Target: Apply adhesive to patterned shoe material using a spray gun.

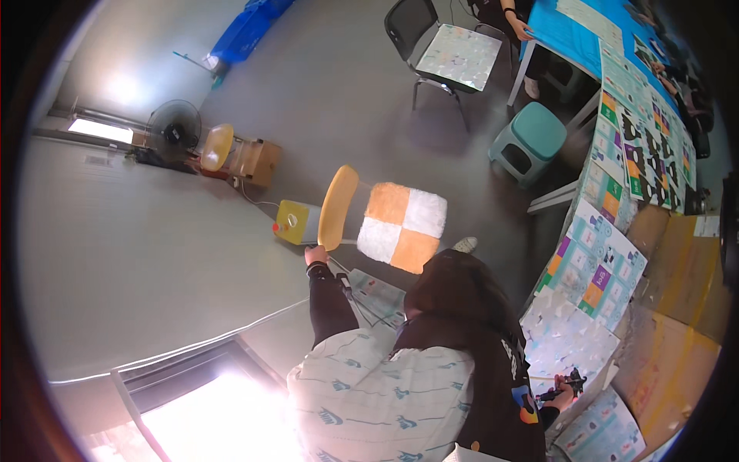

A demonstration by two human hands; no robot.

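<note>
My left hand (315,254) is closed on the near end of a yellow chair backrest (339,206), a black band around its wrist. Beside that backrest is the seat cushion (402,225), fluffy and checked in orange and white. At the lower right, my right hand (564,397) has its fingers curled around a small black object (573,379) over the paper-covered table (566,331). What kind of object it is I cannot make out. Part of that hand is hidden by the object and by my dark sleeve.
A yellow-and-white jug (296,222) stands behind the chair. A teal stool (531,138) and a black chair (454,58) are further off. Printed sheets (596,266) line the table at right, beside cardboard boxes (677,362). Another person's hand (521,29) rests by the blue table.
</note>
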